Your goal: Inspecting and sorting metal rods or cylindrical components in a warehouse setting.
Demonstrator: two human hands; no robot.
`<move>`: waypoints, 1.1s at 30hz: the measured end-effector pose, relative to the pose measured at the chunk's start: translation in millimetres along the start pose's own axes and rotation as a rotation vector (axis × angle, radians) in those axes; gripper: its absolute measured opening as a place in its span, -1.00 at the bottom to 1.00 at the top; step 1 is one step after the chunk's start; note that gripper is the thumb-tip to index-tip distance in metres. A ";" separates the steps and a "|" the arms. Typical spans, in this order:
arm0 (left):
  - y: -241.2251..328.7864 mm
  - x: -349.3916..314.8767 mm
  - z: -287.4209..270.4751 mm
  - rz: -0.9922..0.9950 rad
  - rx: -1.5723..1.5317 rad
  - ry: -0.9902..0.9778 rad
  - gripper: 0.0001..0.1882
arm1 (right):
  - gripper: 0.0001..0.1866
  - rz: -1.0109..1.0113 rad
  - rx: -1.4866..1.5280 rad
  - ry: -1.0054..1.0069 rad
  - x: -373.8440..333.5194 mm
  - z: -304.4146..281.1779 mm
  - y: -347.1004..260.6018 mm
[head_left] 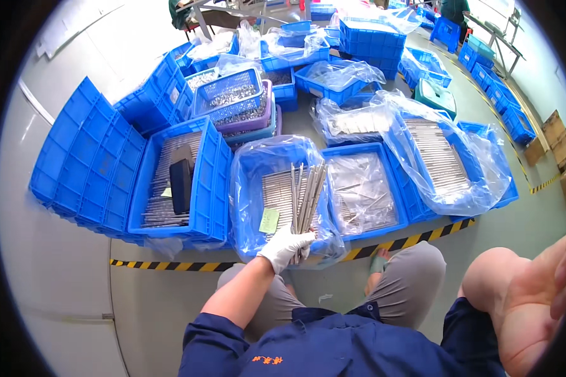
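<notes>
My left hand [287, 249], in a white glove, grips the lower ends of a bundle of thin metal rods [307, 204]. The rods stand up and fan apart slightly at the top. They are over a blue crate [238, 213] lined with clear plastic, where more metal rods [277, 193] lie side by side beneath a pale green paper slip [269, 220]. Bare and raised close at the right edge, my right hand [541, 295] is partly cut off by the frame. Its fingers are bent, and whatever they touch is hidden; a dark edge shows just above them.
Left of it, a blue crate [217, 188] of rods carries a dark flat object [181, 186]. Blue crates with plastic-covered rods [361, 185] and bare rods [435, 154] stand to the right. Baskets of small metal parts [233, 97] are stacked behind. Striped tape [415, 239] marks the floor.
</notes>
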State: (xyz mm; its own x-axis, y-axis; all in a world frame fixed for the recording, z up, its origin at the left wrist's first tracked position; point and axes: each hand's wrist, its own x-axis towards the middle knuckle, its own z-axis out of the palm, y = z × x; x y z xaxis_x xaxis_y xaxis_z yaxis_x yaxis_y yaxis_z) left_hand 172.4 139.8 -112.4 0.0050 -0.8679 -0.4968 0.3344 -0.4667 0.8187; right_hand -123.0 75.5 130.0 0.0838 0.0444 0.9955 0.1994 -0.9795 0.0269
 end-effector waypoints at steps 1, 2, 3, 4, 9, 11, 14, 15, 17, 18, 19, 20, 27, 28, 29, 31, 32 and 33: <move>-1.7 2.0 -3.9 0.006 0.018 -0.007 -0.74 | -0.57 -0.003 0.003 0.017 -1.5 -1.8 0.1; -2.9 -0.3 -5.9 -0.027 0.035 0.026 -0.74 | -0.58 0.003 -0.006 0.020 -6.0 -20.1 -1.6; -1.7 -2.2 -3.4 -0.030 0.039 0.027 -0.75 | -0.58 0.001 -0.011 0.020 -9.4 -30.1 -0.6; -1.1 -6.1 -3.4 -0.033 0.042 0.028 -0.75 | -0.59 -0.002 -0.016 0.019 -12.0 -38.9 -2.6; 2.0 -6.9 9.7 0.021 0.104 0.059 -0.79 | -0.59 -0.047 -0.026 0.011 -22.1 -102.1 8.8; 5.2 -7.5 -1.4 0.005 0.129 0.032 -0.81 | -0.59 -0.001 0.001 0.032 2.7 -24.3 19.5; -4.3 -8.7 4.0 0.010 0.054 0.000 -0.79 | -0.59 -0.018 -0.011 0.033 -1.0 -61.4 6.3; -5.6 -6.3 2.5 0.009 0.040 -0.009 -0.76 | -0.59 -0.028 -0.002 0.045 1.9 -43.5 10.8; -3.1 -3.3 4.7 -0.005 0.054 -0.004 -0.74 | -0.58 -0.044 0.006 0.051 9.2 -8.4 17.8; -3.3 -4.3 2.1 -0.008 0.059 0.029 -0.76 | -0.58 -0.035 0.025 0.060 18.0 37.5 24.6; -4.0 -5.2 3.4 0.039 0.019 0.096 -0.82 | -0.57 -0.017 0.040 0.053 20.0 43.8 21.1; 5.1 -7.1 11.9 0.052 0.024 0.104 -0.87 | -0.69 0.031 -0.115 -0.063 11.6 42.3 26.8; 1.9 -9.5 -5.9 0.055 0.027 0.116 -0.82 | -0.61 0.731 0.065 -0.684 -181.6 149.6 61.1; 13.3 -8.7 3.4 0.021 0.154 0.125 -0.80 | -0.58 0.631 -0.026 -0.723 -198.4 151.1 61.1; 28.8 -12.6 12.5 -0.032 0.243 0.080 -0.77 | -0.56 0.557 -0.134 -0.772 -206.2 151.1 64.5; 6.1 -4.7 3.5 0.016 0.190 0.109 -0.76 | -0.52 0.465 -0.277 -0.934 -215.3 159.4 58.0; 7.4 -8.8 1.7 0.026 0.268 0.073 -0.76 | -0.52 0.423 -0.278 -0.930 -219.5 164.1 57.7; 1.4 -7.4 -0.9 0.036 0.324 0.064 -0.75 | -0.53 0.383 -0.281 -0.925 -222.9 170.2 56.1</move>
State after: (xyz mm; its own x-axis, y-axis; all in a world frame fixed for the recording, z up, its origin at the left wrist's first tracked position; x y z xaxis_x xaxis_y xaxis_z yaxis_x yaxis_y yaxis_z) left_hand 173.7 145.7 -107.8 0.0736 -0.8773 -0.4743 0.0157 -0.4745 0.8801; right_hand 35.7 44.1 -105.9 0.8336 -0.2624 0.4861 -0.2230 -0.9649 -0.1385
